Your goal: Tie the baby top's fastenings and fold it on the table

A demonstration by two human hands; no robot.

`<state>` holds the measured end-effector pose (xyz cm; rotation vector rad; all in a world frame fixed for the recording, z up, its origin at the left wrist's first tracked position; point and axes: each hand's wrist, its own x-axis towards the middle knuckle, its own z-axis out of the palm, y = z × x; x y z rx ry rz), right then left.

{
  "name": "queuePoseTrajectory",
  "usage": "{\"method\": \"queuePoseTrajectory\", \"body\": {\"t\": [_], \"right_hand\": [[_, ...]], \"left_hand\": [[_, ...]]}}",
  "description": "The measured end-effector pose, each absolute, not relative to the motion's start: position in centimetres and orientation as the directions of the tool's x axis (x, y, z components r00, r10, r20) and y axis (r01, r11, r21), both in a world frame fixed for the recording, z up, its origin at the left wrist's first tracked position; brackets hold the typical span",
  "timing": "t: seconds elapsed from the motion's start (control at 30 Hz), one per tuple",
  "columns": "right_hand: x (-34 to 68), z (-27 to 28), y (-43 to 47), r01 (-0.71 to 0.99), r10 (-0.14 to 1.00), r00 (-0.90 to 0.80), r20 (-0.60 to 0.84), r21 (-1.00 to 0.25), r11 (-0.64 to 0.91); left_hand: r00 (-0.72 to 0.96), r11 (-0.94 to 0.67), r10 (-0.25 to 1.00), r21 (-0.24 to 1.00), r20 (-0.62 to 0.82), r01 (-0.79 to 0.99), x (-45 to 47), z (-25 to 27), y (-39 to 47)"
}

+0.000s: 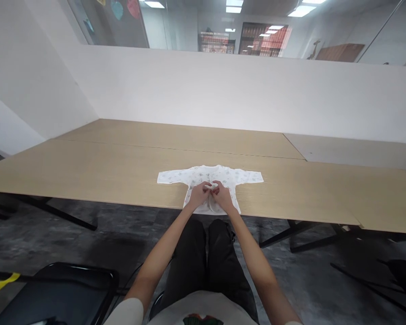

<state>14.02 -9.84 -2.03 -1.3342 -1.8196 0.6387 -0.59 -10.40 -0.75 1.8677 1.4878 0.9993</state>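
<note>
A small white baby shirt (223, 174) with a fine print lies spread out on the wooden table, its sleeves stretched to both sides and its lower hem at the front edge. My left hand (199, 194) and my right hand (222, 196) meet over the middle of its front. Both hands pinch the fabric along the front opening, fingertips close together, and a bit of cloth is raised between them. Whether a button or snap sits between the fingers is too small to tell.
The light wooden table (104, 167) runs along a white wall (189, 90) with a window (216, 27) above it. A grey-white panel (358, 149) lies at the right rear. Below left stands a black chair (71, 289); dark table legs (284, 234) show underneath.
</note>
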Motion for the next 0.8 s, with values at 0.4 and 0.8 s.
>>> {"method": "queuePoseTrajectory", "body": {"t": [0.4, 0.8], "right_hand": [[13.1, -1.3, -9.7, 0.439, 0.997, 0.003, 0.076, -0.896, 0.066], [14.1, -2.1, -8.6, 0.209, 0.995, 0.007, -0.099, -0.973, -0.098]], "left_hand": [[0.139, -0.274, 0.962, 0.783, 0.236, 0.559, -0.7, -1.7, -9.8], [0.231, -0.341, 0.935, 0.516, 0.268, 0.786, -1.2, -1.5, -10.0]]}}
